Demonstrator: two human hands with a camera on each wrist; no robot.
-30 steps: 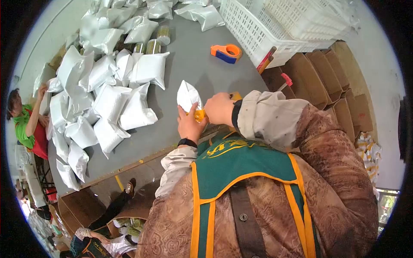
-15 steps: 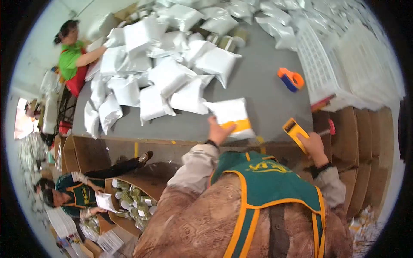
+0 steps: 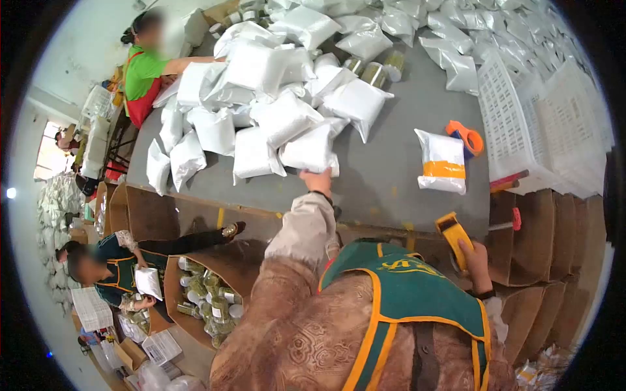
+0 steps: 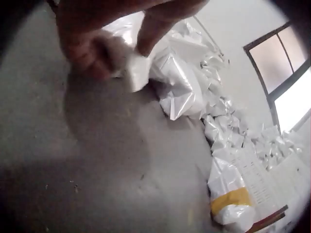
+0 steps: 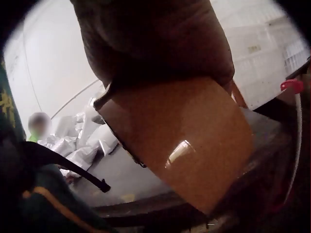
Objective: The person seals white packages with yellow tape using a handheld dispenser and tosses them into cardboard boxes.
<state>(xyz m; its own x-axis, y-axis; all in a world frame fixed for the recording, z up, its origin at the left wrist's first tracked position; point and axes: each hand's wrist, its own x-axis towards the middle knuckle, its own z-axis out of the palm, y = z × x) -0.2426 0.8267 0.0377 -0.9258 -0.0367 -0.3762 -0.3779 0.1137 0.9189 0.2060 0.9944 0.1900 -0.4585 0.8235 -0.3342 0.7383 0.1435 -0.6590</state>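
Note:
My left hand [image 3: 317, 181] is at the near edge of a pile of puffy white packages, gripping the corner of one white package [image 3: 306, 153]. In the left wrist view, thumb and fingers come down on either side of that package [image 4: 138, 73]. My right hand [image 3: 479, 264] holds a yellow tape dispenser [image 3: 454, 240] by its body, off the table's near edge. The dispenser's broad orange-brown side [image 5: 189, 131] fills the middle of the right wrist view. A white package with a yellow tape band [image 3: 442, 168] lies on the grey table [image 3: 385, 195], apart from both hands.
An orange and blue tape dispenser [image 3: 471, 144] lies beside the taped package. White plastic crates [image 3: 512, 124] stand at the right, above cardboard boxes [image 3: 521, 241]. A person in green [image 3: 140, 78] reaches into the pile; another person sits by a carton of jars [image 3: 208, 296].
Both hands were together at the taped package. My left hand carried it, set it down toward the right, and moved to the pile. The right hand moved right with the yellow dispenser.

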